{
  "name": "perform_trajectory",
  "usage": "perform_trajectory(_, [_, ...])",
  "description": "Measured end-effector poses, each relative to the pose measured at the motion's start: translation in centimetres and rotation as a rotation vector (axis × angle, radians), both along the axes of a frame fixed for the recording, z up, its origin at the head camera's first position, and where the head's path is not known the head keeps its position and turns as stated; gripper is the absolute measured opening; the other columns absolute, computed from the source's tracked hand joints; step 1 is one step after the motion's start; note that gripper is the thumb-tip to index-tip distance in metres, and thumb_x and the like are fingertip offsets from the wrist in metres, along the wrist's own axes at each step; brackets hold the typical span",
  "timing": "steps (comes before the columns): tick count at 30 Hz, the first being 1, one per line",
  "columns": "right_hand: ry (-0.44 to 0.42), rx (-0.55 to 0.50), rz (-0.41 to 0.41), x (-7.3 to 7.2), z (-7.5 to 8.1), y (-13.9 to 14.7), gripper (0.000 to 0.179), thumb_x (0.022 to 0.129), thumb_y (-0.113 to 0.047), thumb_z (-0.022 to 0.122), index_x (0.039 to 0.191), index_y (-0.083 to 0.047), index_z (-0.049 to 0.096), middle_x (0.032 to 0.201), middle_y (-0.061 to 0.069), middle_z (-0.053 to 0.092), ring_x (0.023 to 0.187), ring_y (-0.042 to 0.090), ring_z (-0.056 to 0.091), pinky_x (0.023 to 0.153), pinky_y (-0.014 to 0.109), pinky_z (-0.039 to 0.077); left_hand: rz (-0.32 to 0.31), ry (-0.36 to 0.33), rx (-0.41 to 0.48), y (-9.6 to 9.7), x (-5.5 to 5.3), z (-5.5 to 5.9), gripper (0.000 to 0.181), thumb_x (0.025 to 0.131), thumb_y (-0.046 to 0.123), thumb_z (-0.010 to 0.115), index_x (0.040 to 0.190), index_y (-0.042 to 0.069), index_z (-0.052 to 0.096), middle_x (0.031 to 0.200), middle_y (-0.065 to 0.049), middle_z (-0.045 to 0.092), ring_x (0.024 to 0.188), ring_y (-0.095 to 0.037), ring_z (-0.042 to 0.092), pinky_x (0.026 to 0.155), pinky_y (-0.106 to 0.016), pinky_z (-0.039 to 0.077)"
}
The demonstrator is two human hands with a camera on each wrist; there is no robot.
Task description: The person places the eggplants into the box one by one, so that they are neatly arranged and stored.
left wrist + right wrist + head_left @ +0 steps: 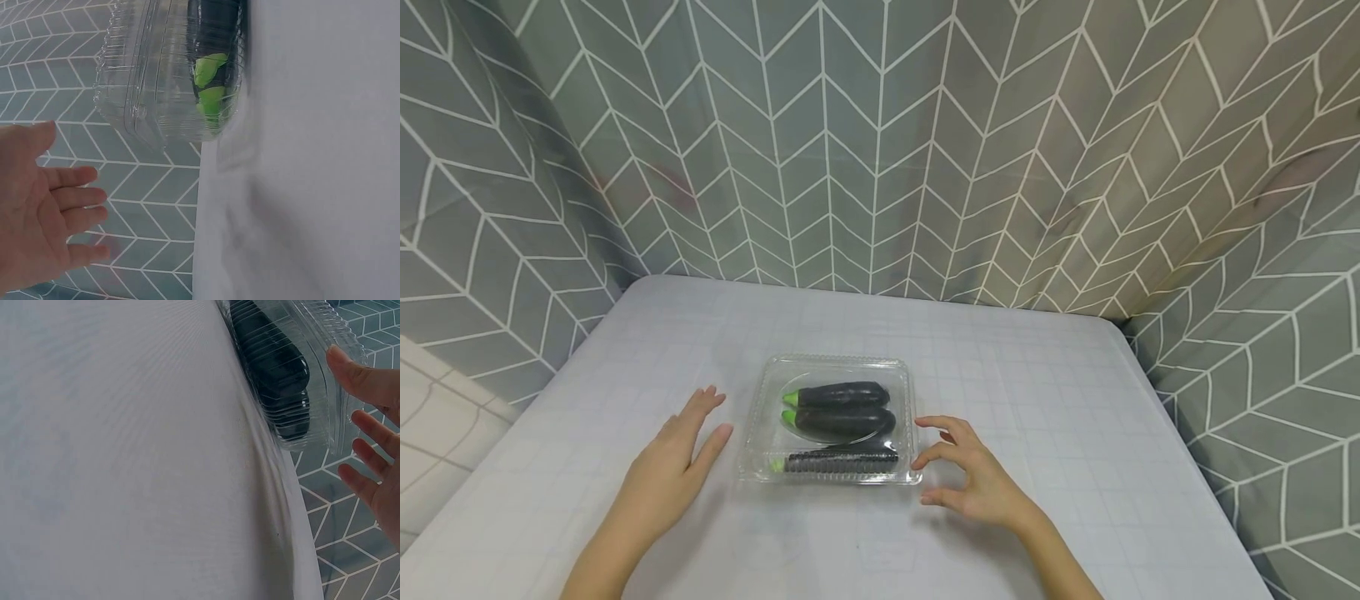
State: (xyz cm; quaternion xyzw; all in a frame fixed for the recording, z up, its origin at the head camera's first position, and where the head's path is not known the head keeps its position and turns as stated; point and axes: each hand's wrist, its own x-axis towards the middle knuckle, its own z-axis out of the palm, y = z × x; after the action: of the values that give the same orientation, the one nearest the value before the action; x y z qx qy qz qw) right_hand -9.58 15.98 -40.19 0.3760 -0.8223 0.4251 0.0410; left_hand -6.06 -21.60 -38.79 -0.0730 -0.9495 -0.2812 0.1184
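A clear plastic clamshell box [758, 437] lies on the table with its lid over it. Inside are eggplants, dark purple to black with bright green caps pointing left: an upper one [842, 393], a middle one [846, 419] and a lower one [842, 461] seen through the ribbed front wall. My left hand [662, 475] hovers left of the box, fingers extended and thumb apart, holding nothing; the left wrist view shows a gap to the box. On the other side, my right hand [970, 479] is beside the right wall with fingers loosely bent. Whether its fingertips touch the box I cannot tell.
A white cloth with a faint grid covers the table [1037, 400]. Grey curtains [880, 150] with white chevron lines stand along the back and both sides. Pale tiles [437, 425] show at the lower left, beyond the table's edge.
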Motion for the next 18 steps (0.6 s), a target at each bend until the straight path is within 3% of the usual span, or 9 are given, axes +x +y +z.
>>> perform_trajectory(3, [-0.003,0.003,-0.003,0.0,0.1,0.0,0.037,0.061,0.004,0.086,0.091,-0.01,0.069,0.133,0.019,0.049,0.124,0.037,0.039,0.106,0.04,0.038,-0.01,-0.033,-0.022,-0.1,-0.5,-0.2,0.056,0.104,0.035,0.04,0.144,-0.003,0.038,0.151,-0.026,0.031,0.14,-0.042,0.023,0.11,-0.064,0.014])
perform_trajectory(7, [-0.003,0.005,-0.003,0.0,0.2,0.0,0.037,0.061,0.004,0.086,0.091,-0.01,0.069,0.133,0.02,0.049,0.125,0.037,0.038,0.104,0.046,0.039,-0.002,-0.074,-0.061,-0.3,-1.1,-0.7,0.059,0.105,0.034,0.035,0.147,-0.007,0.029,0.152,-0.029,0.021,0.143,-0.042,0.011,0.107,-0.069,0.001])
perform_trajectory(10, [-0.002,0.005,0.0,0.0,0.1,0.0,0.037,0.062,0.004,0.086,0.091,-0.009,0.069,0.133,0.02,0.049,0.125,0.037,0.038,0.103,0.049,0.039,0.01,-0.104,-0.106,-0.4,-1.5,-1.1,0.059,0.106,0.032,0.034,0.147,-0.01,0.025,0.152,-0.032,0.015,0.143,-0.044,0.005,0.103,-0.074,-0.002])
perform_trajectory(15, [-0.001,0.011,0.0,0.0,0.2,0.0,0.037,0.062,0.003,0.086,0.092,-0.011,0.069,0.134,0.019,0.049,0.125,0.037,0.038,0.106,0.043,0.038,0.02,-0.14,-0.155,-0.7,-2.2,-1.6,0.061,0.105,0.032,0.034,0.147,-0.011,0.022,0.153,-0.033,0.011,0.143,-0.044,-0.001,0.101,-0.076,-0.001])
perform_trajectory(18, [0.0,0.017,-0.004,0.0,0.3,0.0,0.037,0.062,0.002,0.086,0.092,-0.011,0.069,0.134,0.019,0.049,0.125,0.037,0.038,0.103,0.05,0.039,0.022,-0.155,-0.176,-0.9,-2.8,-1.9,0.063,0.105,0.034,0.033,0.148,-0.01,0.019,0.154,-0.032,0.009,0.143,-0.043,-0.004,0.102,-0.076,0.0])
